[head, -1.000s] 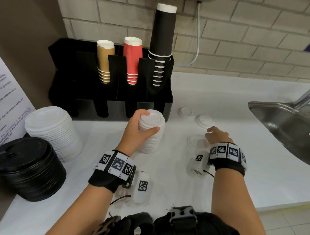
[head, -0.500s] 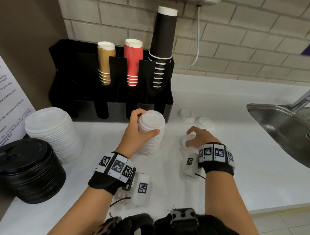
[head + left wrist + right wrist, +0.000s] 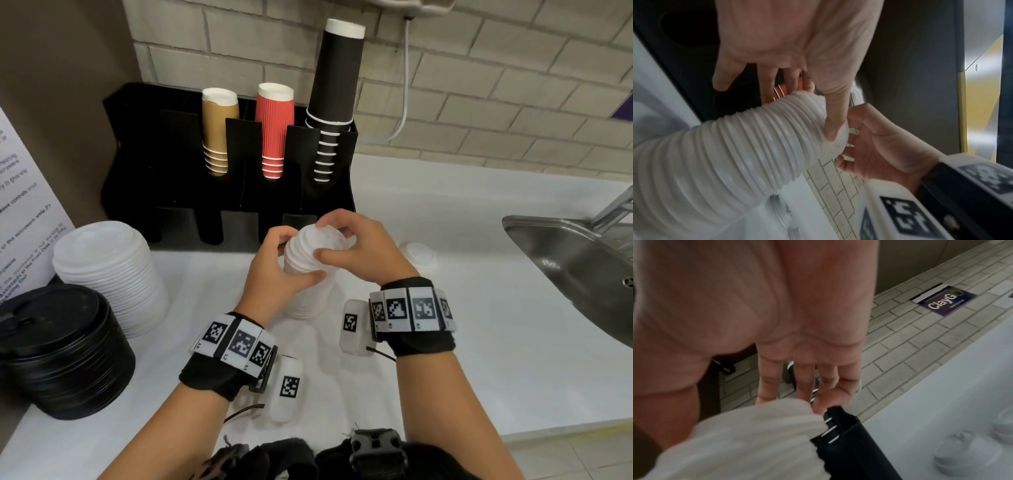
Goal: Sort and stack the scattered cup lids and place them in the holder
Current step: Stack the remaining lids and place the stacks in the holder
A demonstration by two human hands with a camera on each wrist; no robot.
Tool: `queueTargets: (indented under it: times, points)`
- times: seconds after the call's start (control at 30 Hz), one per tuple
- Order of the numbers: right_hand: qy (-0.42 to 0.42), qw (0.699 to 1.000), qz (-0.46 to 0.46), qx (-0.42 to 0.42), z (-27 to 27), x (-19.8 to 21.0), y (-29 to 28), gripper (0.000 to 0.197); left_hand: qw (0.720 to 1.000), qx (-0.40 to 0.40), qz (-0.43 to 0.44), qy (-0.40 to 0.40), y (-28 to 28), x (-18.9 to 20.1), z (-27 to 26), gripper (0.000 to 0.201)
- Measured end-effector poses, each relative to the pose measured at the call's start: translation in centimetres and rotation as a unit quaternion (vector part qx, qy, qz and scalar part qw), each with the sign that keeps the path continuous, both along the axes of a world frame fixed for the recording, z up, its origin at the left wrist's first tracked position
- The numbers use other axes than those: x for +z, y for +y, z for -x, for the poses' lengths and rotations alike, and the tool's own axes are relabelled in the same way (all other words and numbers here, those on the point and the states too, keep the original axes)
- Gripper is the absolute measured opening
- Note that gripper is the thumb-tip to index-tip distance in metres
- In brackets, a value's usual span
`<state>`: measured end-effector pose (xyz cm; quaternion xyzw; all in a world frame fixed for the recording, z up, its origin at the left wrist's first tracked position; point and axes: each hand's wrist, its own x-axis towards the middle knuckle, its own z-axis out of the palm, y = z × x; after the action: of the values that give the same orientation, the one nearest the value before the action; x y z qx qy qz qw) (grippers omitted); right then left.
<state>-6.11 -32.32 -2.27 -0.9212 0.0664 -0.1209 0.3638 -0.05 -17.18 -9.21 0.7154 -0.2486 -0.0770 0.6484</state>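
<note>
far left on the white worktop [image 3: 513, 359]: a stack of black lids [image 3: 65, 353], and just behind it a stack of wide white lids [image 3: 109, 274]. both sorted, neither yet in the black holder [image 3: 164, 171] at the back, whose upper slots carry tan, red and black cups.

centre: my left hand [image 3: 277, 274] is wrapped round the side of the small white lid stack [image 3: 308, 270], thumb in front, fingers behind. the stack stands on the worktop just in front of the holder. my right hand [image 3: 356, 250] has its fingertips closed on the rim of the top lid [image 3: 323, 240], which sits slightly askew on the stack. both hands are together on this one stack, each gripping.

step in hand, as i judge it: seating one more loose lid onto the small stack. it needs pressing down square so it nests, with my left hand keeping the column from tipping.

right of the stack: one small loose lid [image 3: 418, 253] lies on the worktop; the right wrist view shows two there, blurred. next move, i judge: let go with my right hand, reach right for a loose lid, bring it back; only then lift the stack to the holder.

far right: a steel sink [image 3: 575, 267] with a tap. pale brick wall behind, a white cable hanging down it. a printed notice at the left edge
</note>
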Motion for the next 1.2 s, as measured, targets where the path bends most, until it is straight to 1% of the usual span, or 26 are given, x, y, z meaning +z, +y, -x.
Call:
queueTargets:
  times: [0.17, 0.3, 0.37, 0.47, 0.53, 0.6, 0.63, 0.7, 0.73, 0.77, 0.8, 0.87, 0.93, 1.03, 1.1, 1.13, 1.2]
  points:
    - [0.005, 1.000, 0.019, 0.010, -0.5, -0.1, 0.9, 0.039, 1.000, 0.005, -0.004, 0.016, -0.1, 0.3, 0.3, 0.093]
    - [0.012, 0.999, 0.030, 0.019, -0.8, 0.1, 1.3, 0.045, 1.000, 0.004, -0.011, 0.015, -0.3, 0.6, 0.2, 0.095]
    - [0.013, 0.999, 0.032, 0.023, -0.8, 0.2, 1.2, 0.048, 1.000, 0.000, -0.010, 0.008, -0.3, 0.7, 0.1, 0.091]
    - [0.016, 0.999, 0.033, 0.035, -0.9, 0.1, 1.1, 0.051, 1.000, -0.017, -0.010, -0.017, -0.1, 0.6, 0.0, 0.073]
    - [0.020, 0.998, 0.032, 0.051, -1.0, 0.0, 0.8, 0.054, 0.998, -0.028, -0.030, -0.037, 0.1, 0.5, -0.2, 0.060]
    - [0.013, 0.999, 0.007, 0.052, -1.0, -0.2, 0.0, 0.052, 0.996, -0.038, -0.057, -0.057, 0.4, 0.5, -0.5, 0.053]
    - [0.002, 0.999, -0.016, 0.033, -1.0, -0.4, -0.8, 0.048, 0.995, -0.044, -0.070, -0.062, 0.6, 0.5, -0.6, 0.051]
    - [-0.011, 0.996, -0.071, -0.053, -1.2, -1.0, -2.9, 0.037, 0.992, -0.056, -0.088, -0.066, 0.8, 0.6, -0.8, 0.051]
    - [0.001, 0.990, -0.083, -0.111, -1.4, -1.5, -4.4, 0.035, 0.992, -0.060, -0.093, -0.066, 0.9, 0.7, -0.8, 0.050]
    - [0.033, 0.982, -0.079, -0.168, -1.6, -2.0, -6.1, 0.037, 0.991, -0.064, -0.096, -0.067, 1.0, 0.7, -0.9, 0.050]
    - [0.085, 0.970, -0.061, -0.219, -1.7, -2.6, -7.7, 0.041, 0.991, -0.067, -0.096, -0.069, 1.0, 0.7, -0.9, 0.049]
    - [0.206, 0.935, -0.002, -0.289, -1.7, -3.9, -11.0, 0.051, 0.990, -0.071, -0.097, -0.076, 1.2, 0.7, -0.9, 0.046]
    - [0.274, 0.901, 0.036, -0.333, -1.9, -5.3, -13.5, 0.059, 0.989, -0.077, -0.101, -0.080, 1.3, 0.6, -1.0, 0.044]
    - [0.316, 0.875, 0.064, -0.360, -2.1, -6.8, -15.6, 0.067, 0.987, -0.084, -0.107, -0.081, 1.4, 0.5, -1.2, 0.043]
    - [0.352, 0.858, 0.107, -0.358, -2.0, -7.6, -16.5, 0.065, 0.987, -0.086, -0.111, -0.084, 1.4, 0.6, -1.3, 0.042]
    - [0.364, 0.852, 0.131, -0.351, -1.8, -8.0, -16.9, 0.063, 0.986, -0.087, -0.113, -0.085, 1.4, 0.6, -1.3, 0.041]
    - [0.366, 0.850, 0.177, -0.335, -1.4, -8.6, -17.4, 0.063, 0.986, -0.087, -0.114, -0.086, 1.6, 0.6, -1.3, 0.041]
